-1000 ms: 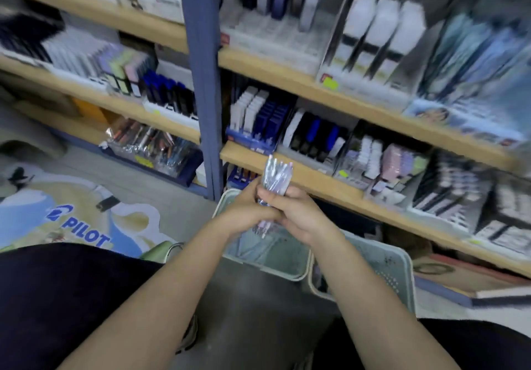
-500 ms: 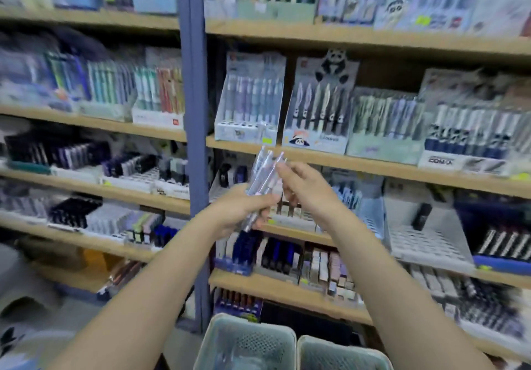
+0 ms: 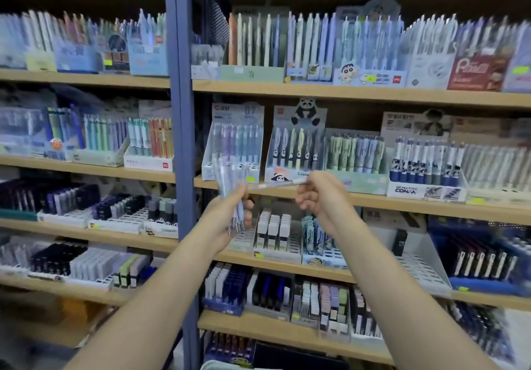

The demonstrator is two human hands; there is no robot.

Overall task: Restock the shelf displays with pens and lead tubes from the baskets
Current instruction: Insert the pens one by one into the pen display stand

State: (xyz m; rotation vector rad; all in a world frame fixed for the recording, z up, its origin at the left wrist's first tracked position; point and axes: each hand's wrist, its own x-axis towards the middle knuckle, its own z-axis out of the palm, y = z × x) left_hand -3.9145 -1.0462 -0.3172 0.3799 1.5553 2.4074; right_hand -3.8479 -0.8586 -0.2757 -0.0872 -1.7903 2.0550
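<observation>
My left hand (image 3: 227,217) grips a bundle of translucent pale-purple pens (image 3: 230,180), held upright in front of the shelf edge. My right hand (image 3: 321,197) pinches a single pen (image 3: 275,184) of the same kind, lying level and pointing left toward the bundle. Right behind the bundle stands a clear pen display box marked 0.7 mm (image 3: 234,145), holding pastel pens with some empty holes in front. Beside it is a panda pen display (image 3: 296,145).
Wooden shelves (image 3: 373,200) on a blue upright post (image 3: 179,140) are packed with pen boxes above and lead tube racks (image 3: 275,234) below. A white rack at the right (image 3: 416,263) holds few tubes. A basket rim (image 3: 218,365) shows at the bottom.
My view has lifted from the baskets on the floor to the middle shelves. Both hands rose with the pens, and my right hand has drawn one pen out of the bundle to the right.
</observation>
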